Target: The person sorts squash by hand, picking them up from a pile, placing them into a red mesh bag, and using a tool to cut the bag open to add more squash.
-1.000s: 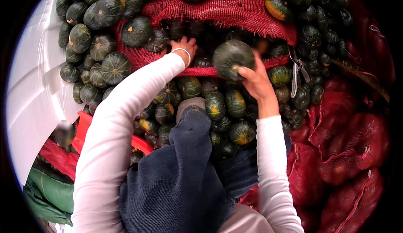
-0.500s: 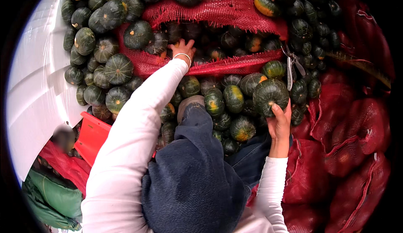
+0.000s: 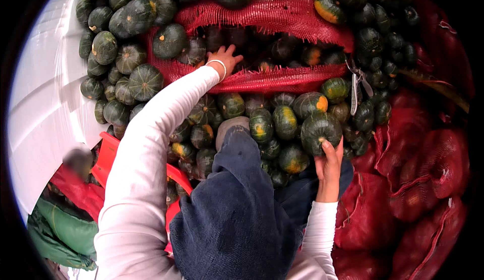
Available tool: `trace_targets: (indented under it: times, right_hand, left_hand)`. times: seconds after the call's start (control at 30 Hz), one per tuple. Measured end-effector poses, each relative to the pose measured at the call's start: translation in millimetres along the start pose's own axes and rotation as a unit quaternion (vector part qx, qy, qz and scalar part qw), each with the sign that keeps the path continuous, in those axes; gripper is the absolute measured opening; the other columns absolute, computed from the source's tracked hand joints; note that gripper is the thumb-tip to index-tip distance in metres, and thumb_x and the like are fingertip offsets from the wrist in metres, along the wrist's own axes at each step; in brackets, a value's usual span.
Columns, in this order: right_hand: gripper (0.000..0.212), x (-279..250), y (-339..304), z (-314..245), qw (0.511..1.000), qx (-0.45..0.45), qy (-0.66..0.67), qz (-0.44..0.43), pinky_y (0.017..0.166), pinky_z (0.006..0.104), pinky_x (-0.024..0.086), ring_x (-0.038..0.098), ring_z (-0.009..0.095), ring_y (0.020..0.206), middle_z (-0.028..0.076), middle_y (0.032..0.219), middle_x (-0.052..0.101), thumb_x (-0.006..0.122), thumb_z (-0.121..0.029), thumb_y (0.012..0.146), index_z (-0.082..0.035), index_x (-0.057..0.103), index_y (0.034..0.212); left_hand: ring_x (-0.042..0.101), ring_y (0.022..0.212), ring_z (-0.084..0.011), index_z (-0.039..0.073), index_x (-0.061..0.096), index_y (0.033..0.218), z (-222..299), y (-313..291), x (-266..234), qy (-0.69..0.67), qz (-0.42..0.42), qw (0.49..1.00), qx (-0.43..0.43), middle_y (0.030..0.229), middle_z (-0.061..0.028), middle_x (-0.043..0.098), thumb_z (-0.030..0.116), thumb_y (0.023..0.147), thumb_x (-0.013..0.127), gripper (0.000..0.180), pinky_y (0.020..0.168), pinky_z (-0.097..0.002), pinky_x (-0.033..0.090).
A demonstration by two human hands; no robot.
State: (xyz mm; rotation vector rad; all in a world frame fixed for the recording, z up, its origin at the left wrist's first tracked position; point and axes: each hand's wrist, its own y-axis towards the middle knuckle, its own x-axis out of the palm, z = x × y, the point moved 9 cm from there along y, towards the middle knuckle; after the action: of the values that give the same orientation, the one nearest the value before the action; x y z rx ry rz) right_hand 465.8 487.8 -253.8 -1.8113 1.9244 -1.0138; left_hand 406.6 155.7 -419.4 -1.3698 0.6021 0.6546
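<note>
My left hand (image 3: pixel 225 61) is at the mouth of a slit-open red mesh sack (image 3: pixel 272 82), fingers spread and nothing held. Dark green squashes (image 3: pixel 285 49) show inside the opening, partly in shadow. In my right hand (image 3: pixel 329 169) is a round, dark green squash (image 3: pixel 319 128), its stem end toward my thumb. I hold it low over the near right part of the pile. The far fingers of that hand are hidden behind the squash. A tool with a long grey handle (image 3: pixel 354 94) hangs at the right end of the slit.
Loose green squashes (image 3: pixel 145 82), some with orange patches, lie heaped around the sack. Full red mesh sacks (image 3: pixel 423 154) are stacked at right. White sheeting (image 3: pixel 48 103) borders the left, above a red plastic crate (image 3: pixel 107 154) and a green sack (image 3: pixel 63 232). My shoe (image 3: pixel 232 126) stands among the squashes.
The squash in my right hand has come nearer to me and a little left. My left hand stays at the sack's mouth while its forearm swings left, baring more of the red crate.
</note>
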Motion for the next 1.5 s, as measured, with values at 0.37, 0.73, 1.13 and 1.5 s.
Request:
trace_targets:
  times: [0.37, 0.73, 1.13, 1.5]
  right_hand:
    - [0.056, 28, 11, -6, 0.999, -0.035, -0.005, -0.031, 0.091, 0.0385, 0.046, 0.054, 0.022, 0.106, 0.009, 0.117, 0.053, 0.066, -0.01, 0.078, -0.006, 0.04, 0.128]
    - [0.067, 41, 3, 9, 0.983, 0.036, 0.136, -0.119, 0.097, 0.0439, 0.043, 0.053, 0.027, 0.111, 0.012, 0.122, 0.053, 0.07, -0.02, 0.074, -0.004, 0.039, 0.132]
    - [0.051, 126, -37, 4, 0.878, 0.195, 0.294, -0.323, 0.084, 0.0384, 0.05, 0.055, 0.032, 0.099, 0.022, 0.125, 0.046, 0.076, -0.034, 0.072, -0.01, 0.051, 0.109]
    - [0.034, 81, -60, -24, 0.934, 0.068, 0.222, -0.272, 0.093, 0.0508, 0.044, 0.047, 0.042, 0.112, 0.025, 0.133, 0.037, 0.068, -0.031, 0.079, -0.014, 0.055, 0.106]
  left_hand:
    - [0.037, 0.125, -0.0353, 0.029, 0.051, 0.126, 8, 9, -9, 0.019, -0.011, 0.999, -0.041, 0.139, -0.0091, 0.029, 0.021, 0.083, 0.058, 0.044, 0.089, -0.0622, 0.039]
    - [0.056, 0.109, -0.0285, 0.007, 0.04, 0.132, 57, -84, -119, -0.863, -0.203, 0.425, 0.183, 0.125, -0.0163, 0.052, 0.029, 0.081, 0.05, 0.056, 0.092, -0.0443, 0.048]
    - [0.053, 0.103, -0.0275, 0.001, 0.054, 0.112, 92, -150, -101, -0.492, 0.122, 0.837, 0.205, 0.105, -0.0146, 0.054, 0.029, 0.095, 0.045, 0.034, 0.093, -0.0378, 0.041]
    - [0.052, 0.111, -0.0403, 0.01, 0.051, 0.123, 74, 65, 22, -0.206, -0.118, 0.947, 0.215, 0.115, -0.0247, 0.057, 0.029, 0.076, 0.063, 0.052, 0.093, -0.0443, 0.043]
